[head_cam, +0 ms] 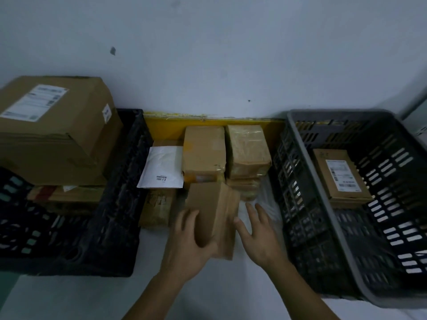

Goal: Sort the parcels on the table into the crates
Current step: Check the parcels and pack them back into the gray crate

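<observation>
My left hand (188, 247) grips a small brown cardboard parcel (213, 212) lifted over the table's middle, thumb under its near end. Just to its right, my right hand (258, 236) is spread with straight fingers, the thumb touching the parcel's right side. Behind them lie more parcels: a white mailer (163, 168), two taped brown boxes (204, 152) (247, 150), and a flat brown one (157, 209). On the left stands a black crate (115, 215) holding a large cardboard box (55, 128). The grey crate (307, 158) on the right holds one flat labelled parcel (342, 176).
A yellow board (166, 128) runs along the white wall behind the parcels. The pale table edge (92, 299) shows in front of the crates. A crumpled clear plastic bag (268, 199) lies under my right hand beside the grey crate.
</observation>
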A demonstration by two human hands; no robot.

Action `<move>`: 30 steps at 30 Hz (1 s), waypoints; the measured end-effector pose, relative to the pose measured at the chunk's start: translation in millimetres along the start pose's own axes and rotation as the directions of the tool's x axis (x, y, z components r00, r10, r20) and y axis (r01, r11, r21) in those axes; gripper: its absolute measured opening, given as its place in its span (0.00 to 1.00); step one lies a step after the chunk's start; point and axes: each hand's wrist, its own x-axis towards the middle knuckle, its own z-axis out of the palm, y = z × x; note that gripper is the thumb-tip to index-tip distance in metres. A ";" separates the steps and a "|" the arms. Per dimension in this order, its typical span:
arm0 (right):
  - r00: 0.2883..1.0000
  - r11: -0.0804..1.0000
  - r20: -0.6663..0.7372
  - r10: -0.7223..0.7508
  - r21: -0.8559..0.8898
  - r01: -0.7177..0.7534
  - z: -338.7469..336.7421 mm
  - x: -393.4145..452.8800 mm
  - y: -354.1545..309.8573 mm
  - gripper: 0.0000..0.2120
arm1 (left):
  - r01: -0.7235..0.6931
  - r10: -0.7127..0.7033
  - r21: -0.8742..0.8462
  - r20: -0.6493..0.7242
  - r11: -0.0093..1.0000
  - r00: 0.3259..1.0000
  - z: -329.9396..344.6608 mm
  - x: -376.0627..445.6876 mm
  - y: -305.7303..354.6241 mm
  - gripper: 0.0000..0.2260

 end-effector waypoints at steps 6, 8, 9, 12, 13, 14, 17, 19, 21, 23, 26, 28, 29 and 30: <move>0.950 0.674 0.291 -0.115 0.725 -0.141 -15.7 -30.7 -35.1 0.38 | 0.029 -0.019 -0.656 0.023 0.754 1.000 -32.2 -6.9 27.2 0.26; 0.950 0.681 0.251 -0.186 0.730 -0.059 -21.5 -35.9 -45.7 0.34 | 0.012 0.012 -0.677 0.030 0.736 0.999 -37.7 -4.7 35.9 0.23; 0.962 0.681 0.195 -0.194 0.732 -0.011 -24.6 -37.5 -51.5 0.34 | 0.009 0.016 -0.682 0.030 0.731 0.999 -39.8 -2.2 40.0 0.22; 0.987 0.802 -0.059 -0.151 0.576 0.157 -32.9 -39.8 -60.2 0.41 | -0.036 0.015 -0.639 -0.039 0.769 0.999 -43.9 3.5 49.7 0.20; 0.983 0.865 -0.131 -0.127 0.470 0.175 -35.5 -40.2 -60.4 0.44 | -0.056 -0.005 -0.602 -0.098 0.797 0.995 -45.0 5.5 52.8 0.22; 0.976 0.914 -0.187 -0.116 0.365 0.178 -38.2 -41.2 -61.3 0.47 | -0.070 -0.022 -0.569 -0.153 0.819 0.988 -46.3 7.0 57.6 0.24; 0.938 0.969 -0.296 -0.181 0.108 0.221 -42.2 -48.5 -67.4 0.53 | -0.130 0.044 -0.556 -0.165 0.821 0.985 -49.2 8.4 79.2 0.29; 0.910 0.969 -0.351 -0.222 0.027 0.247 -41.9 -55.9 -75.2 0.54 | -0.163 0.111 -0.572 -0.125 0.804 0.986 -50.4 9.5 95.3 0.33; 0.877 0.954 -0.388 -0.283 -0.022 0.298 -40.3 -62.5 -78.5 0.50 | -0.188 0.129 -0.576 -0.142 0.795 0.981 -50.4 11.9 104.3 0.33; 0.865 0.939 -0.396 -0.308 0.021 0.343 -42.3 -67.3 -75.8 0.44 | -0.184 0.112 -0.581 -0.157 0.793 0.981 -52.5 15.7 104.2 0.30; 0.862 0.914 -0.437 -0.258 0.177 0.364 -55.5 -66.0 -64.0 0.35 | -0.117 0.065 -0.640 -0.104 0.759 0.992 -60.4 17.1 97.6 0.26; 0.875 0.909 -0.453 -0.174 0.268 0.319 -67.1 -61.0 -56.2 0.35 | -0.067 0.026 -0.691 -0.069 0.719 0.997 -64.9 16.5 95.8 0.24; 0.896 0.897 -0.420 -0.145 0.325 0.298 -73.0 -58.7 -54.2 0.37 | -0.060 0.024 -0.708 -0.061 0.704 0.998 -66.6 16.1 95.8 0.24; 0.919 0.879 -0.368 -0.143 0.378 0.289 -78.4 -57.0 -53.1 0.38 | -0.062 0.033 -0.712 -0.055 0.699 0.998 -68.1 15.7 96.6 0.24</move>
